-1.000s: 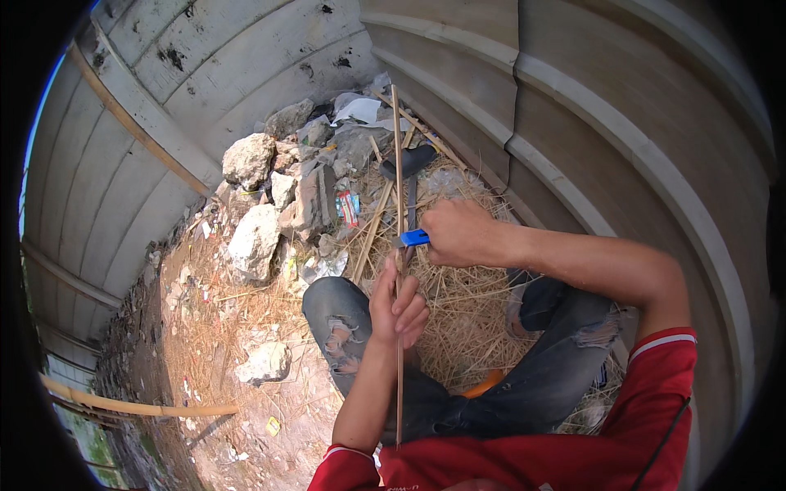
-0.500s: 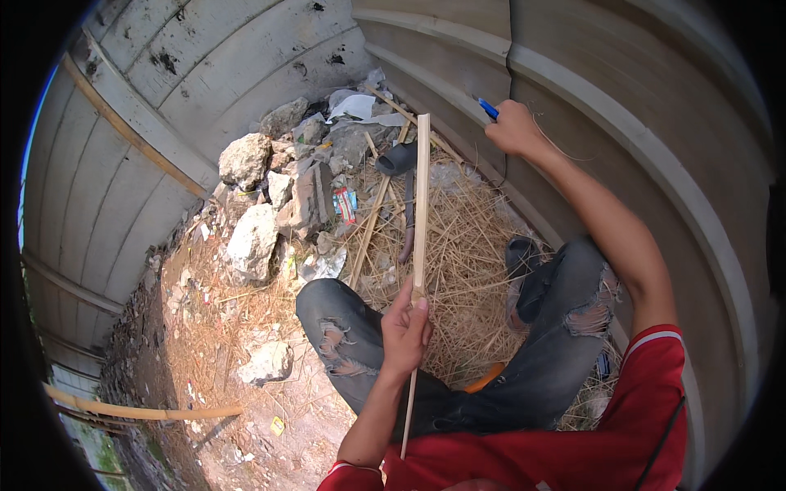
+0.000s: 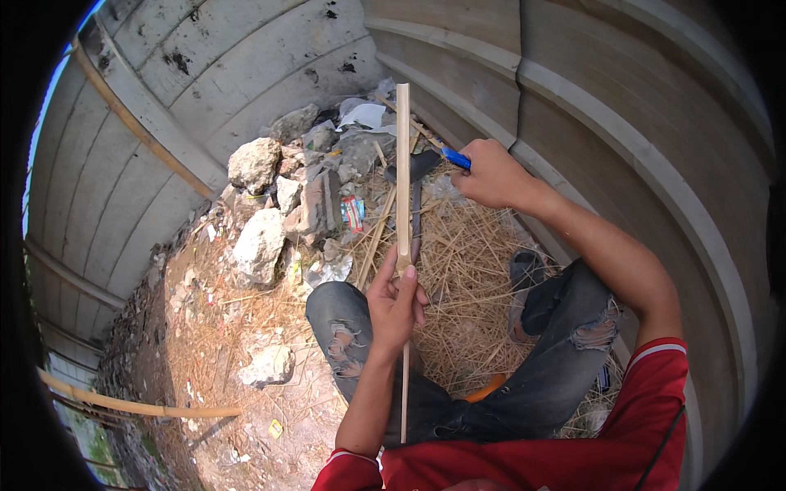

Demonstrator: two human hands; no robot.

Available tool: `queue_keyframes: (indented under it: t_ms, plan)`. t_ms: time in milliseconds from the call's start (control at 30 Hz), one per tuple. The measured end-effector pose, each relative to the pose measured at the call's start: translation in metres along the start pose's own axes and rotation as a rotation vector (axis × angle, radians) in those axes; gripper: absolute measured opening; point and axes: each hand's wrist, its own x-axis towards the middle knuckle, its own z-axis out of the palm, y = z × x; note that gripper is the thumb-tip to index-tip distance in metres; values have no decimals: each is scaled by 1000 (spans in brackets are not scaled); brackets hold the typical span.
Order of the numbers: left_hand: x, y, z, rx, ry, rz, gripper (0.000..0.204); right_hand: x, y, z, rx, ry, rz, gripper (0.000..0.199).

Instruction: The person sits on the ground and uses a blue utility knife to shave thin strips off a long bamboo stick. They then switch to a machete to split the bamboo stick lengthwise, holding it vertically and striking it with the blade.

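Note:
My left hand (image 3: 395,307) is closed around a split bamboo strip (image 3: 403,172), just below a node. The strip stands upright in view, its wide, slightly hollow upper part pointing away from me. Below the hand a thinner length runs down to my lap. My right hand (image 3: 491,173) is wrapped around a blue-handled cutter (image 3: 457,159), whose front end points left toward the strip's upper part. A gap separates the cutter from the bamboo. Most of the handle is hidden in my fist.
Straw and bamboo shavings (image 3: 467,278) cover the ground between my bent legs. Beyond lie a dark curved object (image 3: 413,166), pale rocks (image 3: 259,241) and scraps of litter. A corrugated wall (image 3: 622,123) rises close on my right. An orange object (image 3: 487,387) lies by my lap.
My right hand has moved down and left with the cutter, closer to the bamboo strip. The left hand and strip have shifted slightly left and farther up in view.

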Motion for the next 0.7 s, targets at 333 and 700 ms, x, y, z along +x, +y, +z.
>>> queue_keyframes:
  t_ms: [333,700]
  plan:
    - [17,3,11,-112,-2,36,55,-8,-19,54,-246,-171,-125,18]
    - [-20,-6,20,-260,-162,-94,55,58,49,5,-299,194,249,22]
